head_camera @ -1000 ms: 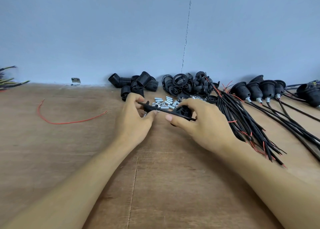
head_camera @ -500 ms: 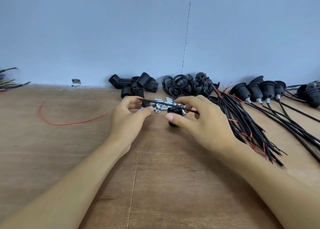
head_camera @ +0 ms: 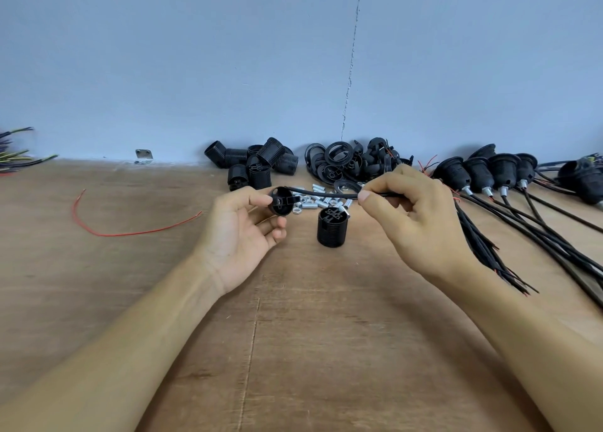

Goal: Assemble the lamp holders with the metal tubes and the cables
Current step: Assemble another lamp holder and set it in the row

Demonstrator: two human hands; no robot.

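Threaded holder body [head_camera: 331,227] now stands alone on the desk [head_camera: 293,333], let go by the right hand [head_camera: 421,223]. The hands have drawn apart. Left hand [head_camera: 241,236] grip pinches the cap [head_camera: 281,201]; right grip pinches the cable [head_camera: 326,194] running into it. Metal tubes [head_camera: 315,200] lie just beyond.

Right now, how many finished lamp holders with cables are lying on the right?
5 finished holders: four in a row at back right, one at the right edge of view; others may hide behind.

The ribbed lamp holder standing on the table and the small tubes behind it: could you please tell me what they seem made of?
Ribbed lamp holder: probably moulded black plastic, matte, with fine ridges. Small tubes: likely plated metal, silvery with bright glints.
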